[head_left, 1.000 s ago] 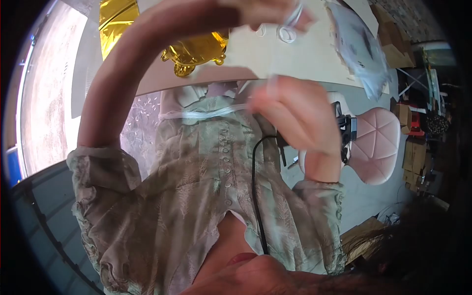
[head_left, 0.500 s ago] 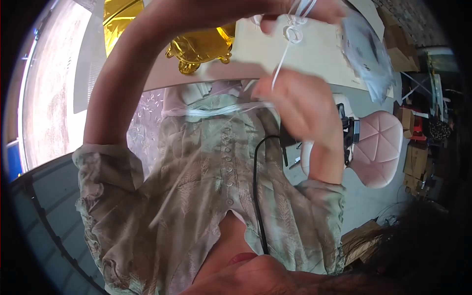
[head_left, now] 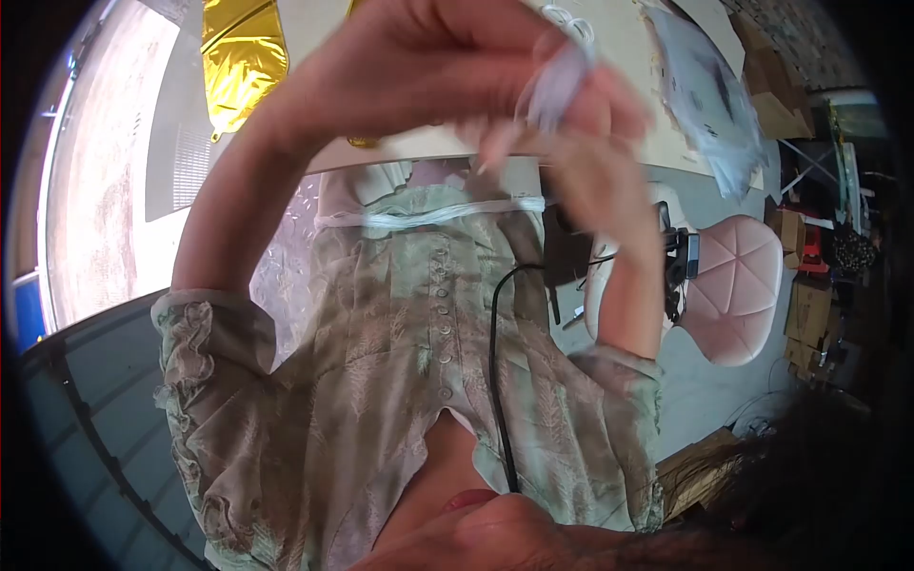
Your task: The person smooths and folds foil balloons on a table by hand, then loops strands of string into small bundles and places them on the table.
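White cord (head_left: 557, 88) is wound in several turns around the fingers of my left hand (head_left: 419, 81), which is closed on it. Loose loops of the same cord stand out above the fingertips. My right hand (head_left: 605, 181) is just below and right of it, close to the wound cord and smeared by motion. Its fingers look curled in, but the cord's running end cannot be made out there. Under my left wrist and beside it lie gold foil pieces, one of them a crinkled gold foil balloon (head_left: 246, 71), on the pale table (head_left: 428, 143).
A clear plastic bag (head_left: 709, 100) lies at the table's right side, hanging over the edge. To the right stands a pink padded chair (head_left: 733, 290), with cardboard boxes (head_left: 807, 314) beyond. A black cable (head_left: 495, 381) runs down my front.
My right hand has moved up and in toward my left hand, and the taut cord between them no longer shows. My left hand has come lower and nearer, uncovering the left gold foil balloon.
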Tool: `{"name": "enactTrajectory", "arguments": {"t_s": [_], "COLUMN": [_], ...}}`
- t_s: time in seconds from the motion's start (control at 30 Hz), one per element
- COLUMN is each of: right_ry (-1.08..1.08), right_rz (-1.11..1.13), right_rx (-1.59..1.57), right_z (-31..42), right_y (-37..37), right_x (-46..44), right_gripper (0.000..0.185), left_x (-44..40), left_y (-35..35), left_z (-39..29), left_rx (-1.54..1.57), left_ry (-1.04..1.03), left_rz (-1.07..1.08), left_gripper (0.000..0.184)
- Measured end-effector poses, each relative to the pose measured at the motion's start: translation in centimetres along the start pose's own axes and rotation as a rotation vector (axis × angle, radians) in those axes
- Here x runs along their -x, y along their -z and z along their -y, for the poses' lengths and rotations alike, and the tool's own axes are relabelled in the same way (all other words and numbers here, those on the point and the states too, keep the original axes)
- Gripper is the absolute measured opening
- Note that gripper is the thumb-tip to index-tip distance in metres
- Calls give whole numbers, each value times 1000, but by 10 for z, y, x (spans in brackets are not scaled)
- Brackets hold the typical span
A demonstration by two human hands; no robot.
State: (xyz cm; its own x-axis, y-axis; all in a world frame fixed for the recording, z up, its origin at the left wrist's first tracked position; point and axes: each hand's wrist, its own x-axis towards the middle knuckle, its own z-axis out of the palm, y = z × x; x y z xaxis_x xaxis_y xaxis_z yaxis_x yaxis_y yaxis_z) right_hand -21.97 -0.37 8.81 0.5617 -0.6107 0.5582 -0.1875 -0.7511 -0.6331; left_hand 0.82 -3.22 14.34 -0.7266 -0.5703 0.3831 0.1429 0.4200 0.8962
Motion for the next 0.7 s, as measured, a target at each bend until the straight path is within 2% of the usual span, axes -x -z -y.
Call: {"name": "enactTrajectory", "arguments": {"t_s": [0.03, 0.07, 0.1, 0.13, 0.2, 0.23, 0.27, 0.3, 0.33, 0.37, 0.4, 0.43, 0.5, 0.53, 0.57, 0.6, 0.63, 0.7], "right_ry": [34, 69, 69, -86, -164, -203, -27, 153, 59, 65, 94, 11, -153, -83, -23, 32, 33, 72], "right_rz": [191, 382, 384, 100, 8, -38, 91, 225, 442, 446, 199, 143, 28, 65, 173, 283, 286, -43], "right_rx": [9, 12, 10, -33, -23, -20, 83, 184, 35, 35, 36, 33, 15, 48, 10, -35, -40, 152], "right_z": [11, 23, 22, 18, -7, -20, -18, -9, 12, 13, 13, 12, 9, 7, 13, 22, 26, 26], "right_y": [2, 4, 13, 25, 24, 24, 5, -8, -3, 2, 9, 10, 13, -10, -10, -10, -3, 10], "right_x": [-2, -5, -7, -6, -9, -10, 3, 13, 12, 10, 12, 12, 11, 19, 22, 21, 13, 8], "right_gripper": [11, 13, 13, 13, 12, 11, 11, 10, 13, 13, 13, 12, 10, 11, 9, 8, 8, 7], "left_x": [-3, 0, 5, 11, 13, 13, 14, 16, 21, 24, 31, 30, 28, 25, 24, 25, 26, 37], "left_y": [3, 6, 5, 4, -4, -4, -5, -2, 1, 3, -11, -20, -28, -28, -26, -27, -29, -31], "left_z": [7, 22, 15, 9, -2, 0, 3, 8, 15, 20, 17, 13, 8, 2, -4, 5, 14, 22], "left_rx": [-140, -476, -522, -598, -404, -144, 116, 111, -447, -1007, -1009, -621, -45, -171, -297, -424, -552, -557], "left_ry": [-122, -171, 60, 281, 390, 193, -5, -10, -9, -4, 98, 13, -110, -128, -144, -152, -155, -69], "left_rz": [-112, -75, 78, 247, 333, 229, 123, 122, 112, 96, 153, 281, 307, 114, -89, -146, -205, 48], "left_gripper": [20, 22, 23, 23, 23, 21, 19, 19, 18, 16, 11, 11, 11, 9, 19, 21, 24, 23]}}
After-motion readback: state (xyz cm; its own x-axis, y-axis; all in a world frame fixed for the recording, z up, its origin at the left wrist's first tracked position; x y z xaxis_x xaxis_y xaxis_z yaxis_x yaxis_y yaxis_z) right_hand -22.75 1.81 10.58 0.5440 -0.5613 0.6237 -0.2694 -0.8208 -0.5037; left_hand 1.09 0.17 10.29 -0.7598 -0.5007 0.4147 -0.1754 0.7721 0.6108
